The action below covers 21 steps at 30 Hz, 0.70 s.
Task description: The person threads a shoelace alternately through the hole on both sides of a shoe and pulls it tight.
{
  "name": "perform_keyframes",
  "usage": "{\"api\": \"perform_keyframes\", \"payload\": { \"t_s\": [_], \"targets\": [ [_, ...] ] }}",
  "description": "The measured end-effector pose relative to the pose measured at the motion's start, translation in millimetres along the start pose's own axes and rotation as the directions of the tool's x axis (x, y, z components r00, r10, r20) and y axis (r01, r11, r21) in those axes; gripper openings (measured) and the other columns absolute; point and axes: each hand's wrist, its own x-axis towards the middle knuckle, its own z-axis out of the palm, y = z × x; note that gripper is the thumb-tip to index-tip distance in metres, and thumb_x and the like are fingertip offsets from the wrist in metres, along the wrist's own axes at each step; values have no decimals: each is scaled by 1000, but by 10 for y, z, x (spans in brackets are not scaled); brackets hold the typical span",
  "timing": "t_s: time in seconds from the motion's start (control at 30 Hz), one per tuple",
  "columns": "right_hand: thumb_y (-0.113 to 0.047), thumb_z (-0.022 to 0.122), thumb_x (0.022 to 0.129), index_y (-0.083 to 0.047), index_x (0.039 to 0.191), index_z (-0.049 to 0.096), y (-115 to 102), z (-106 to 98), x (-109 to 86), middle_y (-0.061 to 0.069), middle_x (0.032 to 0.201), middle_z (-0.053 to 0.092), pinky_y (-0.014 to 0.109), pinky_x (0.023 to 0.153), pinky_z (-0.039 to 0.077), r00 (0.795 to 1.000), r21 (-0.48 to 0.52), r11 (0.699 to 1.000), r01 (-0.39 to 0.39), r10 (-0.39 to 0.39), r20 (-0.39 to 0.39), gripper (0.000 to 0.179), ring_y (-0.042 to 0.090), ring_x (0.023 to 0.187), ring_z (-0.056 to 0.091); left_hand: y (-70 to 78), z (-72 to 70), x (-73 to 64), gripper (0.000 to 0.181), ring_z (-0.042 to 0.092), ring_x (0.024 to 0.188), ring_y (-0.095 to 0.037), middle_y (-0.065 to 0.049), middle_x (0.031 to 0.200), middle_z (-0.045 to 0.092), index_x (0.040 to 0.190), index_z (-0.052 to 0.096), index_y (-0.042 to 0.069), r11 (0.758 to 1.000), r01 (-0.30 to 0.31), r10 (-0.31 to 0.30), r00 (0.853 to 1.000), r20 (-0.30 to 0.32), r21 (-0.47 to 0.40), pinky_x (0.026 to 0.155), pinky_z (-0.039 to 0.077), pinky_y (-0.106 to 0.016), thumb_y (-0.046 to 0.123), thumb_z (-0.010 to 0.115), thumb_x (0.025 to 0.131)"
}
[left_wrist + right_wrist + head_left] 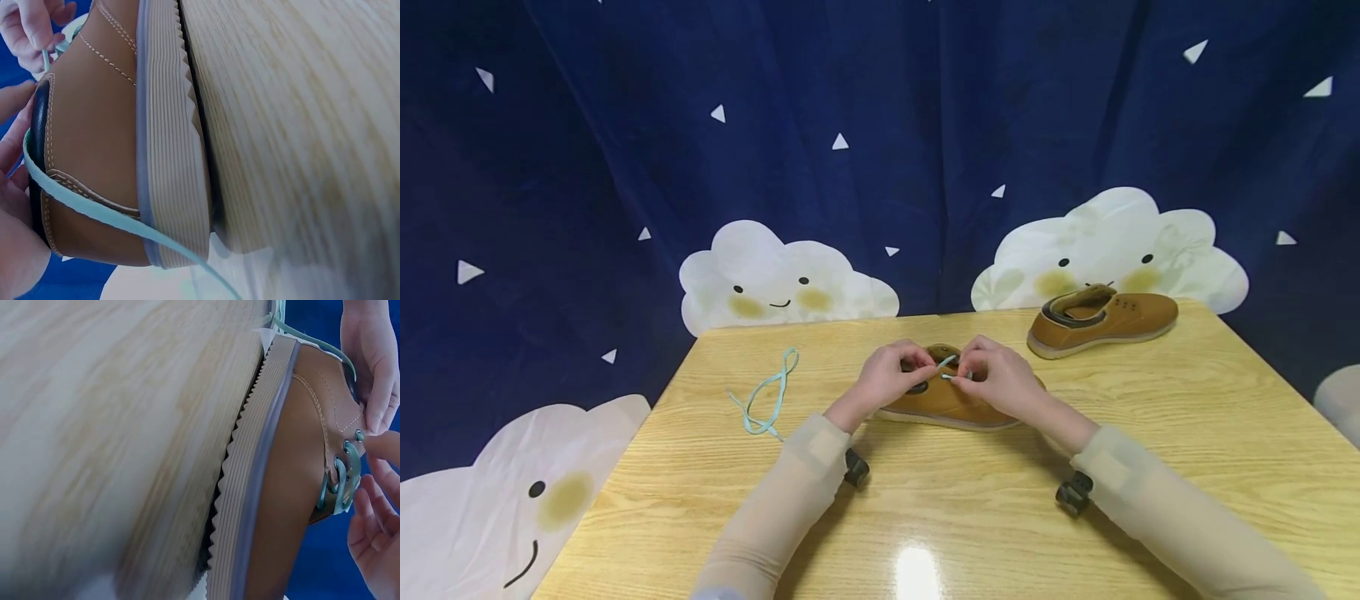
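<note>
A brown shoe (958,408) lies sideways on the table, toe to the right, with a light-green shoelace (353,464) threaded through several eyelets. My left hand (891,375) is over the shoe's opening, thumb and fingers pinching the lace by the top eyelet (359,435). Over the lacing, my right hand (1000,379) pinches another stretch of the lace, seen between its fingertips in the left wrist view. A length of lace (94,209) also runs out of the opening and across the heel side. In the head view my hands hide much of the lacing.
Left of the shoe, a loose loop of light-green lace (771,400) lies on the wooden table (865,533). A second brown shoe (1101,321), its eyelets showing no lace, stands at the back right. Behind the table hangs a dark blue curtain (880,100) with clouds.
</note>
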Motion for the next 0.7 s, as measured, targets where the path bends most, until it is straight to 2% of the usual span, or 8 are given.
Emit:
{"api": "perform_keyframes", "payload": {
  "t_s": [0.2,0.4,0.57,0.7],
  "targets": [
    [-12,81,78,-22,68,63,12,-78,-82,-8,90,57,32,67,44,999,18,999,-38,38,10,23,14,80,57,3,-17,0,9,55,70,-7,10,79,60,85,74,18,1000,-6,5,1000,25,24,64,45,-24,27,74,88],
    [-9,78,78,-21,67,58,71,-201,-192,-7,83,55,29,61,40,993,3,997,-72,72,90,25,10,68,50,4,-14,-2,9,54,67,-8,11,76,61,84,73,20,999,11,-13,999,47,42,62,43,-24,28,73,89],
    [-9,69,84,-21,70,60,95,-300,-262,-7,80,52,29,58,38,983,-60,997,-41,51,178,20,9,63,45,6,-16,-10,10,53,67,-9,10,76,60,84,73,20,999,14,-17,998,53,47,62,42,-25,29,72,90],
    [-12,66,90,-20,78,62,103,-354,-311,-10,77,49,30,59,38,978,-95,995,-11,31,205,16,8,63,44,4,-13,-8,10,53,67,-8,11,76,60,85,73,20,999,7,-10,998,56,44,62,42,-25,29,72,90]
  ]
}}
